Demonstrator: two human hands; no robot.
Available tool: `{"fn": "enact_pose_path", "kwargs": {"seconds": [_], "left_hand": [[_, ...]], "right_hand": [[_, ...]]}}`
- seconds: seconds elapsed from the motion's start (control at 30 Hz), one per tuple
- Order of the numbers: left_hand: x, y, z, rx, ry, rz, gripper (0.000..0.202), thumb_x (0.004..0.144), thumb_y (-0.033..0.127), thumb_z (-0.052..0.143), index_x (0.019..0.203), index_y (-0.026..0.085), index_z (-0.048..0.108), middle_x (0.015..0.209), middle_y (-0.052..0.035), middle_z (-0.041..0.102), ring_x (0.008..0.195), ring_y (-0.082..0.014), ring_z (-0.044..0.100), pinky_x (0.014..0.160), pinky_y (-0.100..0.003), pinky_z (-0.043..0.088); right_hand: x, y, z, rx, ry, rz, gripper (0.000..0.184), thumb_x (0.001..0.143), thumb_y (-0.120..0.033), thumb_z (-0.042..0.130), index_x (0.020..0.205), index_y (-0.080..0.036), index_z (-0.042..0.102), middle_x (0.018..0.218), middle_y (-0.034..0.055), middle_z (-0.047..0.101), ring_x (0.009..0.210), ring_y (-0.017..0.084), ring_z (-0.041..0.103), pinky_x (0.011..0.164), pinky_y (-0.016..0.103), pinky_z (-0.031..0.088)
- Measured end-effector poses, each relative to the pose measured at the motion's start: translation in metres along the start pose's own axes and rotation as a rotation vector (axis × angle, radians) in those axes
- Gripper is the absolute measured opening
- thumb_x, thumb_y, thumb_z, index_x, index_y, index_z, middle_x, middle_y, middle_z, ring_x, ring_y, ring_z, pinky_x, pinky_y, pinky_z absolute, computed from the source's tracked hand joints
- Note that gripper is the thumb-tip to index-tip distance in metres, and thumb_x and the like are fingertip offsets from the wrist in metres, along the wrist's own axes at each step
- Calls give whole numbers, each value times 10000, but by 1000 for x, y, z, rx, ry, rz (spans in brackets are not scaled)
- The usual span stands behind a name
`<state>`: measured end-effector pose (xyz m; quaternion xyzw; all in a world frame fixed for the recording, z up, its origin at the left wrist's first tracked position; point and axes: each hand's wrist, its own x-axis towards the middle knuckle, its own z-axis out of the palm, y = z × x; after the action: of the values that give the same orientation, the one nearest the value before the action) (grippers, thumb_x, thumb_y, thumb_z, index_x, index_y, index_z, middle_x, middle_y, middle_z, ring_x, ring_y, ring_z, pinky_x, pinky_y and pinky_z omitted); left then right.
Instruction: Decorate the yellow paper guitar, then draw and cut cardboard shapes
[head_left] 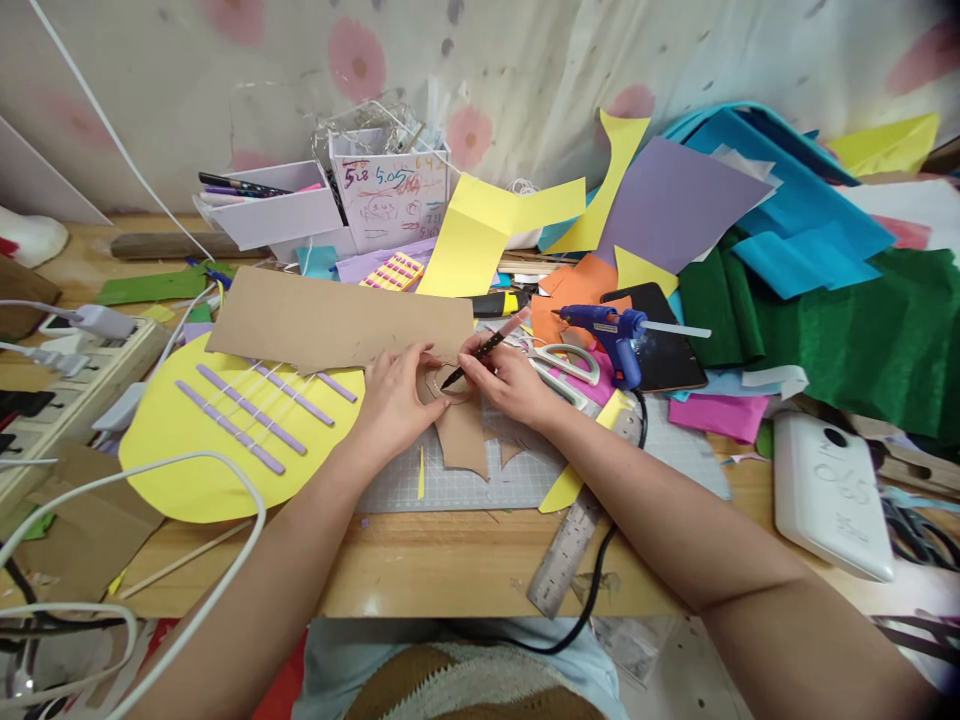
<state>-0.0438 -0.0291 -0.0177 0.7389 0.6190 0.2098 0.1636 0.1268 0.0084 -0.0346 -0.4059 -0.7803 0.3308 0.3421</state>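
Observation:
My right hand (506, 378) is closed around a black marker with a pinkish end (491, 345), its tip on a brown cardboard piece (463, 440). A small curved outline or round edge shows around the tip; I cannot tell which. My left hand (396, 395) grips the cardboard from the left, thumb and fingers on either side of that round shape, some fingertips hidden. Behind both hands lies a long brown cardboard strip (337, 318). Under the work is a grey cutting mat (517, 485). White-handled scissors (574, 365) rest just right of my right hand.
A blue glue gun (611, 330) lies on a black tablet-like slab (671, 350). Its black cord crosses a steel ruler (566, 550). At left are a yellow paper shape with purple strips (202, 475) and a power strip (82, 400). A white box-like device (829, 495) stands right.

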Motion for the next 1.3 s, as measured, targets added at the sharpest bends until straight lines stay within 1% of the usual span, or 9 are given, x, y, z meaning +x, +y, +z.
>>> {"fn": "enact_pose_path", "kwargs": {"seconds": [0.17, 0.27, 0.47, 0.6, 0.73, 1.0, 1.17, 1.3], "left_hand": [[1, 0, 0, 5, -8, -6, 568, 697, 297, 629, 1227, 218, 439, 1167, -45, 623, 1119, -277, 454, 951, -436, 332], [1, 0, 0, -1, -10, -2, 570, 698, 292, 632, 1229, 228, 435, 1158, -36, 631, 1117, -277, 456, 951, -438, 331], [0, 0, -1, -13, -10, 0, 554, 705, 269, 627, 1224, 236, 436, 1147, -23, 640, 1103, -271, 464, 945, -438, 332], [0, 1, -1, -15, -17, -11, 558, 705, 275, 632, 1224, 231, 434, 1148, -24, 641, 1107, -269, 458, 948, -437, 331], [0, 1, -1, -18, -16, -6, 543, 709, 271, 630, 1215, 232, 437, 1141, -27, 645, 1112, -266, 460, 951, -438, 328], [1, 0, -1, -17, -9, 2, 523, 698, 276, 637, 1187, 234, 455, 1149, -21, 641, 1116, -268, 462, 967, -438, 324], [1, 0, -1, -20, -10, 0, 523, 698, 267, 634, 1188, 239, 453, 1150, -18, 641, 1119, -271, 463, 964, -442, 325], [1, 0, -1, -24, -9, -2, 527, 696, 261, 638, 1187, 233, 449, 1141, -21, 645, 1106, -267, 470, 962, -439, 324]], "right_hand": [[1, 1, 0, -11, 3, 0, 270, 907, -388, 383, 808, -174, 514, 810, 46, 599, 671, 131, 545, 653, 271, 419], [3, 3, 1, -30, 8, 29, 282, 908, -394, 382, 786, -177, 513, 782, 48, 607, 680, 140, 557, 662, 276, 423], [7, 3, 0, 7, 19, 65, 219, 908, -366, 399, 875, -178, 506, 691, 16, 620, 632, 133, 563, 648, 271, 417], [5, 2, -2, -36, 44, 21, 202, 904, -343, 410, 869, -176, 517, 743, 29, 619, 652, 133, 560, 648, 269, 406], [3, 3, -4, -130, 79, -32, 204, 896, -348, 427, 908, -173, 529, 789, 46, 624, 683, 143, 554, 626, 263, 387], [2, 2, -7, -322, 90, -98, 210, 890, -343, 426, 874, -176, 553, 760, 54, 626, 669, 149, 544, 622, 272, 365], [2, 1, -7, -338, 86, -115, 207, 887, -338, 422, 858, -176, 547, 730, 49, 622, 633, 137, 539, 591, 261, 352], [0, 3, -7, -333, 131, -117, 191, 876, -328, 430, 821, -178, 534, 682, 38, 598, 614, 135, 529, 576, 261, 338]]}}
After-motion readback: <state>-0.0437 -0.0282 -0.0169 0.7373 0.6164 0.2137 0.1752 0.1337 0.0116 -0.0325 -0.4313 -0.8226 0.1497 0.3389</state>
